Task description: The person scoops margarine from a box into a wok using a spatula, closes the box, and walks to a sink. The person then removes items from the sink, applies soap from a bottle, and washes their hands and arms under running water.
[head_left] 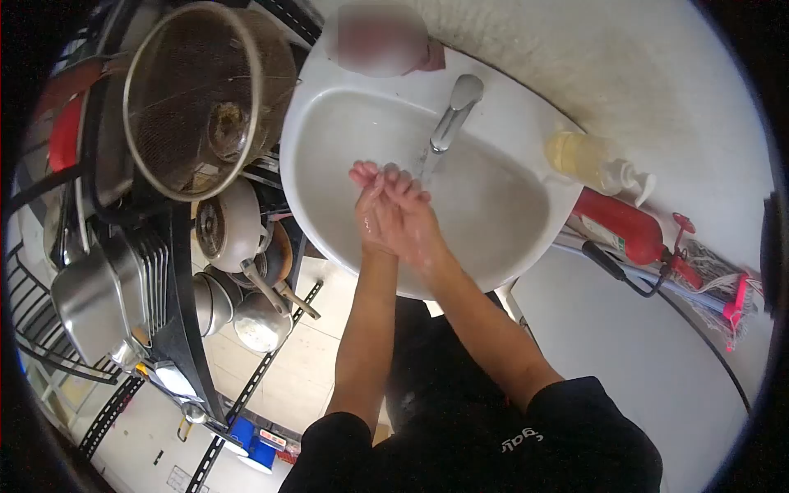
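My left hand [371,215] and my right hand [413,223] are pressed together with fingers interlaced, over the white sink basin [509,205]. Wet skin with some pale suds shows on them. Just beyond my fingers, the chrome faucet [457,113] reaches over the basin, and a thin stream of water falls from its spout close to my right fingers. Whether anything lies between the palms is hidden.
On the sink's right rim lies a pump bottle of yellowish liquid [579,158]. A red fire extinguisher [620,226] stands below it. To the left, a rack holds a large mesh strainer [251,66], metal trays [99,292] and several pots [228,222]. A blurred object [378,39] sits at the back rim.
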